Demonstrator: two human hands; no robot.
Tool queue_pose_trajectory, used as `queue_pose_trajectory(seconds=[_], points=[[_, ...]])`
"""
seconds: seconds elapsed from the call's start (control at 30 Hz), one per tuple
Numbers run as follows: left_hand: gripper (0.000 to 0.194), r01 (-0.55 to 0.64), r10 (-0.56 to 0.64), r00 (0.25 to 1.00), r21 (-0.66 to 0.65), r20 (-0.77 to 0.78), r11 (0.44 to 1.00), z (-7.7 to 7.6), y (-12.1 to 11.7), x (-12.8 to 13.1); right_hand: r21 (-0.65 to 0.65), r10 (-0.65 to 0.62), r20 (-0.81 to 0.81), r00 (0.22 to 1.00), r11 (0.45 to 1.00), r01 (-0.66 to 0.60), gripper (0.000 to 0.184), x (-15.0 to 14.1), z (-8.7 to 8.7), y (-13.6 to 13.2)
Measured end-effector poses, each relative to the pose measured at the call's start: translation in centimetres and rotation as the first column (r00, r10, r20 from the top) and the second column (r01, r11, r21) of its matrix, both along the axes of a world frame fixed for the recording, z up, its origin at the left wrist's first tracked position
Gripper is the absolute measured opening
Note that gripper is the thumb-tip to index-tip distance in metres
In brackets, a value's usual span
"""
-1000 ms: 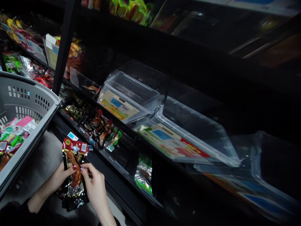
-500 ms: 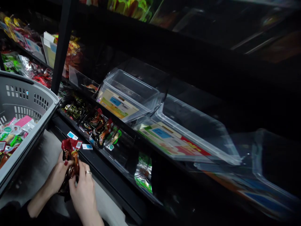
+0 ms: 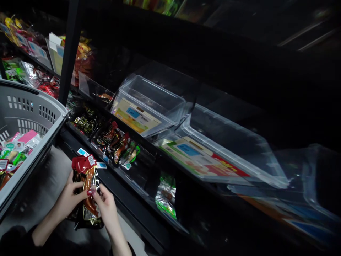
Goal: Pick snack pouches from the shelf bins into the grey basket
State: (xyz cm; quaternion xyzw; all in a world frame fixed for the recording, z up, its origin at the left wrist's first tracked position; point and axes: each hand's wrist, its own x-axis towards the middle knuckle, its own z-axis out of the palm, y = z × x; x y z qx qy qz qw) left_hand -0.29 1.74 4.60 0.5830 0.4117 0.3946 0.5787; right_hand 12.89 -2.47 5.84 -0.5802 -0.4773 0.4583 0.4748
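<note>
Between my two hands is a vacuum-sealed snack packet (image 3: 90, 204), with a red top, black and gold edges and a brown piece of meat showing through its clear window. My left hand (image 3: 69, 199) grips it from the left, thumb across the front and the fingers hidden behind. From the right, my right hand (image 3: 106, 204) pinches its side, with thumb and fingertips near the other thumb. At the lower end, a dark layer shows at the left; whether it is a second packet I cannot tell. Similar dark packets (image 3: 121, 145) lie in a shelf bin just beyond my hands.
A grey shopping basket (image 3: 60, 108) holding colourful packets (image 3: 16, 149) stands at the left. Clear plastic bins (image 3: 149, 103) with price labels line the shelf above. A silver-green packet (image 3: 165, 195) lies in the lower bin row. A black post (image 3: 69, 53) rises behind the basket.
Half a second ago the packet was bunched and turned under my right hand; now its front faces me again. My right hand has shifted right and up to its edge. The view has moved slightly.
</note>
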Motion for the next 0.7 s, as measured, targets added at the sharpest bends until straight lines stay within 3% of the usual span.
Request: queue_pose_trajectory(seconds=[0.17, 0.3, 0.43, 0.53, 0.6, 0.7], points=[[0.026, 0.007, -0.002, 0.998, -0.07, 0.066, 0.998, -0.6, -0.1, 0.2, 0.049, -0.071, 0.221, 0.973, 0.997, 0.061, 0.015, -0.4, 0.3, -0.5], [0.025, 0.005, -0.005, 0.999, -0.015, 0.048, 1.0, -1.1, 0.1, 0.0, 0.125, -0.12, 0.31, 0.943, 0.988, 0.085, 0.022, 0.3, 0.0, -0.4], [0.021, -0.048, 0.047, 0.999, 0.055, 0.011, 0.997, -1.5, -0.5, -0.3, 0.079, 0.0, 0.18, 0.984, 0.997, -0.014, 0.025, 1.4, -1.2, -0.3], [0.024, -0.078, 0.08, 0.997, 0.106, -0.016, 0.991, -1.8, -1.8, -0.9, 0.114, 0.01, 0.086, 0.996, 0.993, -0.02, 0.023, 2.3, -1.9, -0.8], [0.036, -0.078, 0.085, 0.995, 0.142, -0.044, 0.987, -2.0, -3.0, -1.7, 0.148, -0.016, 0.03, 0.999, 0.989, 0.011, 0.023, 3.0, -2.5, -1.4], [0.079, -0.151, 0.163, 0.985, 0.19, -0.047, 0.97, -2.4, -5.1, -3.2, 0.201, -0.079, -0.039, 0.996, 0.976, 0.085, 0.024, 3.5, -3.8, -2.1]])
